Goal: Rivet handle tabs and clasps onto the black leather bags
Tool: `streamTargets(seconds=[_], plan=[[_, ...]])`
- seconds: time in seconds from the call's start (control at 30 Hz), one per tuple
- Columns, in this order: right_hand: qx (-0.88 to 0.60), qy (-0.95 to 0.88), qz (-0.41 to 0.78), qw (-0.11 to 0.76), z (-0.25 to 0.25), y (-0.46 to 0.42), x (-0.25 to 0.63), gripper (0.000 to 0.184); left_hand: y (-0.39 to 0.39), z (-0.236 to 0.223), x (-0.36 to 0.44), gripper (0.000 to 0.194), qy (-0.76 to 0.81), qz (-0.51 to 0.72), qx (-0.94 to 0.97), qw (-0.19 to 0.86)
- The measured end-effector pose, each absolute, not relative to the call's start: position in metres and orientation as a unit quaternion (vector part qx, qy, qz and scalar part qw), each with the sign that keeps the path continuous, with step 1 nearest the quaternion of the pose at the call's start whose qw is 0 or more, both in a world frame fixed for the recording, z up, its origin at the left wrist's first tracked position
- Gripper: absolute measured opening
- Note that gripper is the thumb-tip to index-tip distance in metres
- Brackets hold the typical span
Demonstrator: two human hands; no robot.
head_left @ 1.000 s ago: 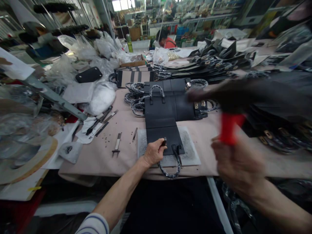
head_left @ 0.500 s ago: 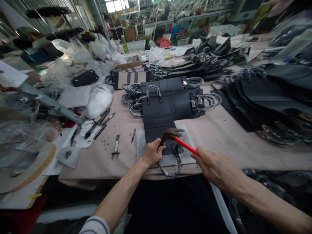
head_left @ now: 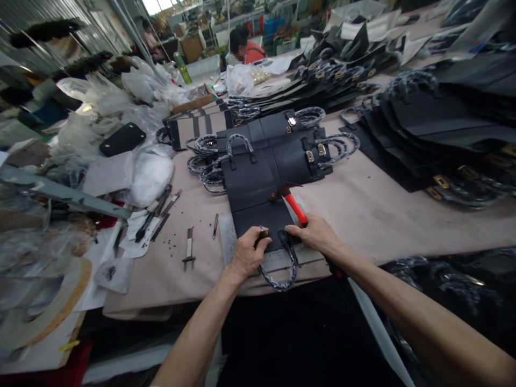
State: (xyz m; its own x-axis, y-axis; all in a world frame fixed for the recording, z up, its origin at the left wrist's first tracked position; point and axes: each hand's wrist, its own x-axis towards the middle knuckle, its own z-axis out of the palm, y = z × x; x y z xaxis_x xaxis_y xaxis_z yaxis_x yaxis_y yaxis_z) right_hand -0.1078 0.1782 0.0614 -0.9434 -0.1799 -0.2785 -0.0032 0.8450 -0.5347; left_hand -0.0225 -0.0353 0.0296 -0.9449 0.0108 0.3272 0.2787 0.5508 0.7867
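Note:
My left hand (head_left: 249, 251) is closed round a short metal punch (head_left: 263, 231), its top end showing above the fingers. Its lower end is hidden. In my right hand (head_left: 318, 234) is a claw hammer (head_left: 296, 207) by its red handle, the dark head above the black leather panel, beyond the punch. My right fingertips are at the base of a bag handle (head_left: 278, 284) wrapped in clear film, which loops towards me. The black panel (head_left: 258, 220) lies under both hands, its near end on a pale slab (head_left: 228, 242).
More black bag panels (head_left: 266, 166) with wrapped handles and gold clasps lie just beyond. A large stack of panels (head_left: 451, 123) is on the right. To the left lie a pronged punch (head_left: 189, 247), a thin rod (head_left: 215, 226), several tools and plastic bags (head_left: 149, 172). Someone in red (head_left: 252, 52) sits further back.
The hammer head has moved away from my left hand, further over the panel, and my right hand has come left, close to the bag handle. The view has tilted slightly.

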Motion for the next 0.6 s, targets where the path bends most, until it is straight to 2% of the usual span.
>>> streamTargets(seconds=[0.13, 0.27, 0.37, 0.5, 0.6], plan=[[-0.047, 0.968, -0.196, 0.153, 0.061, 0.162, -0.107, 0.056, -0.036, 0.03, -0.024, 0.009, -0.885, -0.433, -0.088, 0.145], [-0.025, 0.971, -0.175, 0.16, 0.06, 0.157, -0.109, 0.062, -0.039, 0.026, -0.022, 0.008, -0.884, -0.437, -0.06, 0.158], [-0.019, 0.972, -0.164, 0.168, 0.058, 0.158, -0.111, 0.062, -0.042, 0.023, -0.019, 0.008, -0.873, -0.446, -0.055, 0.189], [-0.021, 0.973, -0.152, 0.173, 0.057, 0.158, -0.112, 0.062, -0.042, 0.02, -0.016, 0.013, -0.877, -0.405, -0.184, 0.183], [-0.021, 0.974, -0.144, 0.172, 0.056, 0.158, -0.111, 0.063, -0.041, 0.017, -0.015, 0.012, -0.874, -0.42, -0.134, 0.205]])
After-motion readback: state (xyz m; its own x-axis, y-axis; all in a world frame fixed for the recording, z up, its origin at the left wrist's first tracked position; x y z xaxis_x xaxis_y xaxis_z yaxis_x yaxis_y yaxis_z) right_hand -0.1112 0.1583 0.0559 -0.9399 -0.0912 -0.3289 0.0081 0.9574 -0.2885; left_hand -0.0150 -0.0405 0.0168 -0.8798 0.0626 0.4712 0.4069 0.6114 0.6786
